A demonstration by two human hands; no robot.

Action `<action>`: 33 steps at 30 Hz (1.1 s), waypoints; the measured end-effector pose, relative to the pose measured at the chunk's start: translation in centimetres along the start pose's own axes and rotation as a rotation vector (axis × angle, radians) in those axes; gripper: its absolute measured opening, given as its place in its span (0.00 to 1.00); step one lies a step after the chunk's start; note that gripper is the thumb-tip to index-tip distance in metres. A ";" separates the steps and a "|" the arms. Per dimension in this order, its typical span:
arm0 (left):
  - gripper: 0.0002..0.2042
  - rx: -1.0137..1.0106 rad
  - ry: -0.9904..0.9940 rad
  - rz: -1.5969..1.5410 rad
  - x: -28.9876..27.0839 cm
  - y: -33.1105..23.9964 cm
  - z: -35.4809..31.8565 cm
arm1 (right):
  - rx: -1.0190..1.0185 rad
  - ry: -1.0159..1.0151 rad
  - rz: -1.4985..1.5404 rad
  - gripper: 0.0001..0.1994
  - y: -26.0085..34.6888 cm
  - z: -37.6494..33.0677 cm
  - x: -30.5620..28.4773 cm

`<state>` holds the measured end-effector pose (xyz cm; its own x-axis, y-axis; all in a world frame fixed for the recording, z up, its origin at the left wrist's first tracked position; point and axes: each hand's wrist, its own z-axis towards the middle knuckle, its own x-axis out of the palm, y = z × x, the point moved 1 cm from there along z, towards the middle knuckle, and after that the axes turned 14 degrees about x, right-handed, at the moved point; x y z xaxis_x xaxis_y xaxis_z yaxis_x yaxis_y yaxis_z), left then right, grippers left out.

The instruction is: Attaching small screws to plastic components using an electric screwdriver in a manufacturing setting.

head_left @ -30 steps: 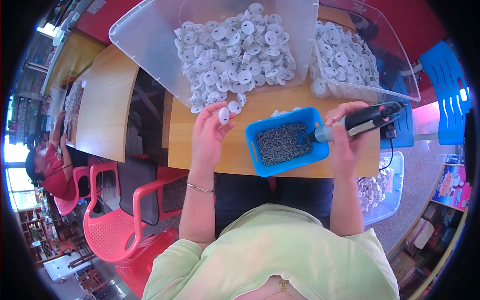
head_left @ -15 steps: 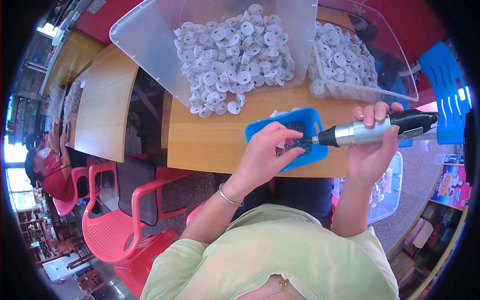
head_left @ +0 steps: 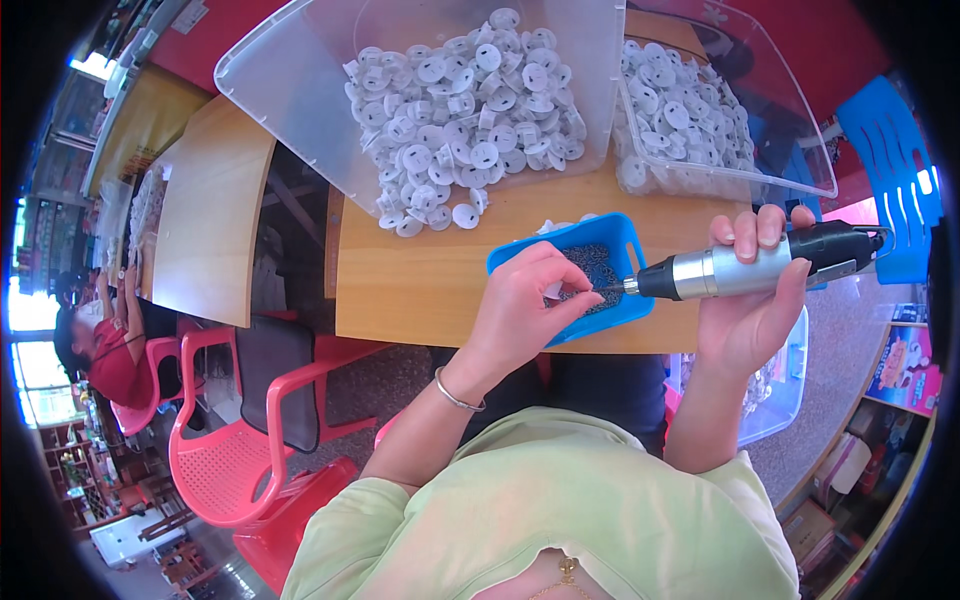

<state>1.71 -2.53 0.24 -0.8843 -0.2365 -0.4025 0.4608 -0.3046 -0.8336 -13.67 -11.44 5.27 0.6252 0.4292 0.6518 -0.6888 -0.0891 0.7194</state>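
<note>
My right hand [head_left: 742, 318] grips a silver and black electric screwdriver [head_left: 728, 271], held level with its tip to the left. That tip hangs over a small blue bin [head_left: 636, 306] at the table's front edge. Many small dark screws [head_left: 594, 262] lie in the bin. Thumb and fingertips of my left hand [head_left: 525, 305] are pinched together over the bin, at the end of the driver's bit. A small white plastic piece [head_left: 553, 291] shows partly between these fingers; the rest of it is hidden.
Behind the bin, a large clear tub [head_left: 290, 75] lies tipped, full of round white plastic parts [head_left: 470, 110]. A second clear tub [head_left: 790, 185] with similar parts stands right of it. Pink chairs [head_left: 225, 475] and a seated person [head_left: 110, 350] are at left.
My left thumb and fingers have closed together at the bit's tip, where they were apart before. The screwdriver has shifted slightly to the right.
</note>
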 end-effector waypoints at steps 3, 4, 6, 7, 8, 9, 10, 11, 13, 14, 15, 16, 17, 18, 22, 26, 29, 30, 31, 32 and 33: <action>0.05 0.001 0.001 0.007 0.0 -0.2 0.0 | 0.000 0.004 0.010 0.19 0.0 0.0 0.0; 0.05 0.030 -0.017 -0.006 0.0 -0.2 0.0 | 0.000 0.004 0.011 0.19 0.0 0.0 0.1; 0.05 0.060 -0.033 -0.020 0.1 -0.2 0.0 | -0.008 -0.004 0.031 0.19 0.1 0.0 0.2; 0.05 0.041 -0.057 -0.103 0.2 0.0 0.0 | -0.010 -0.005 0.030 0.19 0.3 0.0 0.3; 0.04 0.020 -0.080 -0.186 0.3 0.1 -0.1 | -0.021 0.002 0.064 0.19 0.5 0.0 0.3; 0.04 0.020 -0.081 -0.185 0.3 0.3 -0.3 | -0.030 0.011 0.100 0.19 0.7 0.0 0.3; 0.04 0.012 -0.082 -0.211 0.2 0.4 -0.4 | -0.030 0.012 0.101 0.19 0.9 0.1 0.2; 0.03 0.004 -0.083 -0.236 0.2 0.5 -0.6 | -0.043 0.023 0.131 0.19 1.1 0.2 0.1; 0.03 -0.156 -0.114 -0.496 0.2 0.5 -0.7 | -0.059 0.030 0.158 0.19 1.7 0.2 0.3; 0.03 -0.320 -0.146 -0.754 0.3 0.5 -0.8 | -0.068 0.020 0.179 0.19 1.9 0.2 0.6; 0.03 -0.319 -0.147 -0.752 0.4 0.5 -0.9 | -0.075 0.012 0.203 0.20 2.1 0.1 0.9; 0.03 -0.384 -0.200 -1.004 0.6 0.7 -1.1 | -0.075 0.013 0.204 0.20 2.2 0.1 1.1; 0.03 -0.447 -0.253 -1.257 0.7 0.8 -1.2 | -0.083 0.019 0.212 0.20 2.3 0.1 1.3; 0.03 -0.447 -0.251 -1.257 0.9 0.6 -1.1 | -0.092 0.024 0.217 0.20 2.4 0.0 1.4; 0.04 -0.555 -0.316 -1.455 1.6 0.5 -1.2 | -0.106 0.052 0.225 0.20 2.5 0.0 1.7; 0.07 -0.587 -0.307 -1.529 2.1 0.3 -1.3 | -0.122 0.067 0.185 0.21 2.2 -0.2 1.9; 0.08 -0.613 -0.332 -1.532 2.2 0.0 -1.3 | -0.131 0.073 0.152 0.21 2.0 -0.2 1.7; 0.08 -0.614 -0.332 -1.532 2.3 -0.1 -1.2 | -0.133 0.079 0.134 0.21 2.0 -0.2 1.6; 0.08 -0.612 -0.336 -1.533 2.3 -0.2 -1.2 | -0.134 0.079 0.134 0.21 2.0 -0.3 1.6; 0.08 -0.611 -0.340 -1.535 2.3 -0.3 -1.2 | -0.135 0.083 0.133 0.21 2.0 -0.3 1.5; 0.08 -0.610 -0.342 -1.534 2.3 -0.3 -1.2 | -0.135 0.089 0.132 0.21 1.9 -0.3 1.5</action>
<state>-0.55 -1.90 -0.91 -0.3642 -0.2815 0.8878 -0.9149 -0.0699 -0.3975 -14.14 -10.66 7.59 0.4955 0.4997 0.7105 -0.8094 -0.0314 0.5865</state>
